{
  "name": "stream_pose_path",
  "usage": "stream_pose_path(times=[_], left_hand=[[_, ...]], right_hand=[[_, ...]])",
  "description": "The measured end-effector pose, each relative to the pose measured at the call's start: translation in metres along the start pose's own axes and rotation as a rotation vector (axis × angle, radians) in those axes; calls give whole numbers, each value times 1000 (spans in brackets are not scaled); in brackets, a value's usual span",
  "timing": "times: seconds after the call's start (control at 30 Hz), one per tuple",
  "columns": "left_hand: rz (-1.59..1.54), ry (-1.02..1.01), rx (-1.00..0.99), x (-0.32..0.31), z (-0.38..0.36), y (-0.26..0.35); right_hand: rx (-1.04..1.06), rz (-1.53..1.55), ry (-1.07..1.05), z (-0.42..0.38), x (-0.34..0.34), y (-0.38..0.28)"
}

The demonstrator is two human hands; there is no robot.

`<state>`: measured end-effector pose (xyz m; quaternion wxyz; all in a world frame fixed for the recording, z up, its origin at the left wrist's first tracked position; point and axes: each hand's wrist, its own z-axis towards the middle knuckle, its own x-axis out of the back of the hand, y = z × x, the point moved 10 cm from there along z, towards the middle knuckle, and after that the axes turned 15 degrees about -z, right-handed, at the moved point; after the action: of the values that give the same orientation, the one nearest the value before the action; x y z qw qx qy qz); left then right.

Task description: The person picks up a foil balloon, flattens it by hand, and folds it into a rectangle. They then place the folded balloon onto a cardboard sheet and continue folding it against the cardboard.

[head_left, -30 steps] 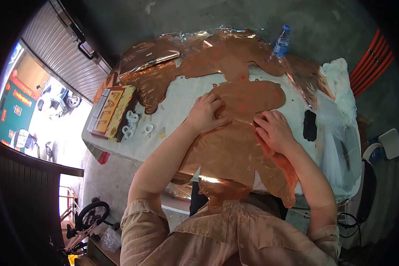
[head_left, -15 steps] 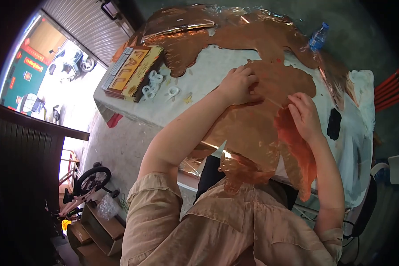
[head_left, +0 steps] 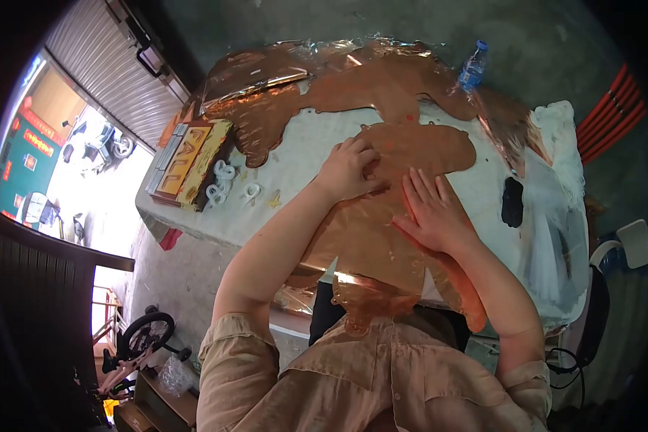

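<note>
A flat, uninflated copper-coloured foil balloon (head_left: 381, 234) lies across the near part of the table, its lower end hanging toward my lap. My left hand (head_left: 349, 169) rests on its upper left part with fingers curled and closed on the foil; the fingertips are partly hidden. Palm down, my right hand (head_left: 437, 214) lies flat on the balloon's right side, fingers stretched out and thumb apart. Beyond the hands, the balloon's rounded upper part (head_left: 428, 147) spreads over the white tabletop.
More copper foil balloons (head_left: 360, 86) lie along the table's far side, near a plastic bottle (head_left: 473, 66). At left are a stack of printed packs (head_left: 191, 162) and white ribbon rolls (head_left: 222, 180). A black object (head_left: 512, 202) lies at right on the white table (head_left: 317, 137).
My right hand has gone from lifting the balloon's right edge to lying flat on it, and the raised red-looking flap is now down. My left hand stays curled on the foil. The view has shifted.
</note>
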<state>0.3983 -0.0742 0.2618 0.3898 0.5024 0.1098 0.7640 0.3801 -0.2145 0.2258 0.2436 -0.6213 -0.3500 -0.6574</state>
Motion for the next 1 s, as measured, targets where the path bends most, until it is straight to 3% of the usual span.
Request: stream_pose_path(times=[0.07, 0.13, 0.23, 0.27, 0.3, 0.37, 0.47, 0.57, 0.7, 0.8, 1.0], left_hand=[[-5, 18, -25, 4, 3, -1], [-233, -21, 126, 6, 8, -25], [-191, 137, 182, 40, 8, -36], [-149, 50, 331, 42, 6, -45], [-148, 53, 336, 49, 5, -49], [73, -230, 301, 37, 1, -51], [95, -267, 234, 39, -6, -32], [-68, -226, 136, 34, -18, -9], [-69, -156, 99, 27, -22, -24], [-8, -77, 30, 28, -10, -24], [141, -129, 52, 17, -4, -28]], right_hand=[[-2, -7, -12, 0, -2, 0], [-3, -14, -25, 0, -3, 0], [3, -27, -51, 0, -5, -1], [2, -23, -51, 0, -6, -1], [2, -19, -51, 1, -6, -1], [2, -33, -61, 1, -6, -1], [1, -42, -77, 2, -2, -1], [-1, -33, -70, 1, -3, -2], [-4, -39, -50, 1, -4, -1], [-2, -26, -57, 1, -4, 0], [5, -1, -65, 0, -1, 1]])
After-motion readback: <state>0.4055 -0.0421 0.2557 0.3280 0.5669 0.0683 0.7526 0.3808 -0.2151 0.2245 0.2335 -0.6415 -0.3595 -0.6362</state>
